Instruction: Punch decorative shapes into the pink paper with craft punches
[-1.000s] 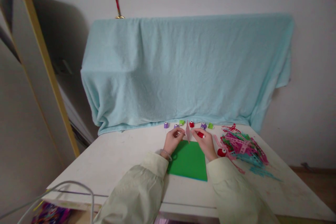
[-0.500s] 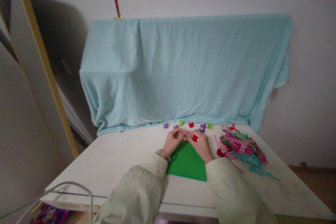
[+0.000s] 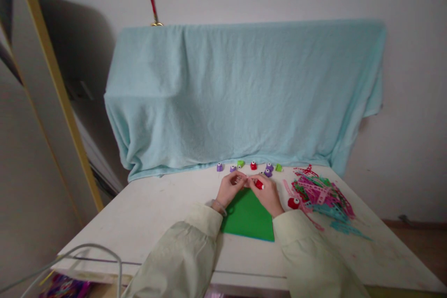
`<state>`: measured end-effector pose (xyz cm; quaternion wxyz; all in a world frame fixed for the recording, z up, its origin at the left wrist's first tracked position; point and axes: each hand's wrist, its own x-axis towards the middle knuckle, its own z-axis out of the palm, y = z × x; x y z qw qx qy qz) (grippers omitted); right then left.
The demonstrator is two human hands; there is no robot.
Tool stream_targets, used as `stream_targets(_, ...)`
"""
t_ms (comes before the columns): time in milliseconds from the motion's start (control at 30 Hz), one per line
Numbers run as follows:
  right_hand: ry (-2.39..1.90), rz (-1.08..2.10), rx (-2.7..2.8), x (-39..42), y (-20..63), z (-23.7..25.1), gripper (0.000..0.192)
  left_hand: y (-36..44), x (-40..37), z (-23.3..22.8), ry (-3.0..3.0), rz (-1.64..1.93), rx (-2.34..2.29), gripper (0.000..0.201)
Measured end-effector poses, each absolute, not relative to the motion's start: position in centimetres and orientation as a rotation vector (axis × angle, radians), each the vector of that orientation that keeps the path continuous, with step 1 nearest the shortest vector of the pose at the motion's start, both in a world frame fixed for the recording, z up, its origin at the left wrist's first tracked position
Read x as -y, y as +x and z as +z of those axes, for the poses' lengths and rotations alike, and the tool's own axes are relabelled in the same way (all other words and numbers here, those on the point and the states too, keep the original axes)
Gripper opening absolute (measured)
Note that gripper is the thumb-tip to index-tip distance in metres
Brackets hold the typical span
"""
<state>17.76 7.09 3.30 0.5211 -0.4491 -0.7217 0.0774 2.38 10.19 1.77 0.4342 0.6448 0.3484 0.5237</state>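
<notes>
Here the right hand [image 3: 268, 194] pinches a small red plastic paper punch [image 3: 259, 184] above the flat green foam sheet [image 3: 247, 219] on the white table [image 3: 146, 219]. The left hand [image 3: 228, 188], at nine o'clock of it, pinches a thin pink strip [image 3: 247, 179] between them.

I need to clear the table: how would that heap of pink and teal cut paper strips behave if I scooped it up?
The heap of paper strips looks thin and perforated, so probably floppy and very light. The strips lie loosely tangled, so some would likely snag, trail or drop off.
</notes>
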Motion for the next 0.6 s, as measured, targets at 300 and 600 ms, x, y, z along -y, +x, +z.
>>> stream_targets(300,-1.060,0.205,1.733,-6.94,17.69,3.49,0.015,2.40,-9.86,2.17,1.622,1.321,-0.893,0.026)
stream_targets(600,-1.071,0.187,1.732,-7.17,17.82,3.19,0.013,2.08,-10.20,2.05,1.630,1.360,-0.923,0.020)
